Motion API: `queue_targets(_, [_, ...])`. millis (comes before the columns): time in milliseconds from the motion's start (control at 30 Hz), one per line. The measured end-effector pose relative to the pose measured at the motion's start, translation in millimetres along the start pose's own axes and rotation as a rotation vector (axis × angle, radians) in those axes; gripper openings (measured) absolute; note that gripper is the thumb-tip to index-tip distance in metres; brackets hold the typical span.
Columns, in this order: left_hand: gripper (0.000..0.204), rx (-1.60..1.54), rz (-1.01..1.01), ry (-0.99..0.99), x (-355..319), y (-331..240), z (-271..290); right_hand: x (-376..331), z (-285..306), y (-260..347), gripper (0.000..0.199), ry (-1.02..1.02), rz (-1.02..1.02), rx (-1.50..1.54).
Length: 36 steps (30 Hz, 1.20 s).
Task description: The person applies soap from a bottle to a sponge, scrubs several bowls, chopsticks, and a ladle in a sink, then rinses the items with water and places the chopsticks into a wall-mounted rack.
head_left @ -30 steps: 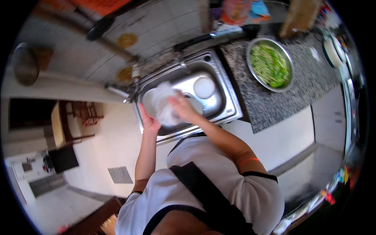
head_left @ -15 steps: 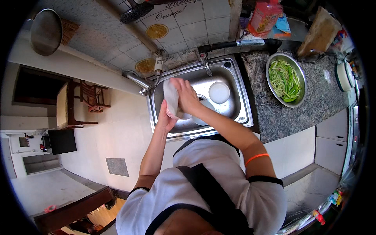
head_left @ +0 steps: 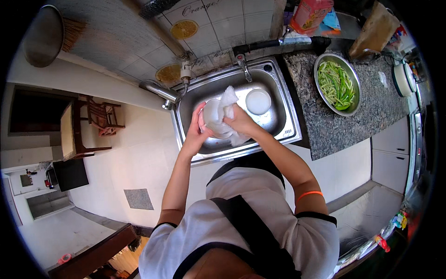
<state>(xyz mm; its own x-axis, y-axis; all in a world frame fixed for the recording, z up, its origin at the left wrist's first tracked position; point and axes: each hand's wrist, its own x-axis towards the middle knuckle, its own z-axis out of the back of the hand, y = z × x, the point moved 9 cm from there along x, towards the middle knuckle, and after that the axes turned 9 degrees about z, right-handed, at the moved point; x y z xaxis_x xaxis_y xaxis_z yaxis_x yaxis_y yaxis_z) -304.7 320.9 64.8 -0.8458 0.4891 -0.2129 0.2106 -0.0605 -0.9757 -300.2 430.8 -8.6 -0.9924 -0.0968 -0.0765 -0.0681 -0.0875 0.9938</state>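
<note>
Over the steel sink (head_left: 282,124), my left hand (head_left: 197,135) is closed on the rim of a white bowl (head_left: 212,113), its opening tipped up towards me. My right hand (head_left: 241,122) is closed on a crumpled white cloth (head_left: 229,96), which lies against the inside of this bowl and hangs down past my fingers. Another white bowl (head_left: 258,102) sits on the sink floor to the right of my hands. The drain is hidden behind the cloth and my right hand.
A faucet (head_left: 243,66) stands at the sink's back edge. A metal pipe (head_left: 160,92) bends over its left corner. On the granite counter (head_left: 327,135) at right are a steel bowl of cut green beans (head_left: 337,86), a cutting board (head_left: 374,32) and a red-labelled bottle (head_left: 310,16).
The held bowl has turned from edge-on to face up towards me. My right hand has moved down and right, and the cloth now shows spread out of it.
</note>
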Motion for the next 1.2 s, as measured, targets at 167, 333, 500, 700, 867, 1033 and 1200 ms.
queue_targets(167, [0.051,-0.289,0.438,-0.052,-11.2,49.2,-2.4,-17.3,28.0,9.5,0.052,-0.107,0.127,-0.150])
queue_targets(333, [0.051,-0.375,0.416,-0.143,-9.5,54.6,5.1,-51.4,49.1,-12.8,0.045,-0.167,-0.025,1.177])
queue_targets(500, [0.048,-0.355,0.355,-0.172,2.6,36.4,-43.5,-84.9,61.0,59.0,0.049,-0.315,0.685,-0.810])
queue_targets(700, [0.042,-0.407,0.500,-0.020,13.9,81.3,-122.3,-106.3,102.8,24.0,0.040,-0.371,0.158,-0.322])
queue_targets(867, [0.042,-0.620,0.911,0.398,5.9,110.4,-208.7,-172.6,195.3,33.8,0.052,-0.779,0.329,-0.498])
queue_targets(1033, [0.047,-0.361,0.882,0.457,20.5,136.4,-290.2,-264.1,276.6,70.2,0.048,-0.981,0.107,-1.160])
queue_targets(1200, [0.055,0.050,0.678,0.486,35.5,166.7,-361.3,-326.1,331.4,16.9,0.065,-0.416,-0.552,-1.010])
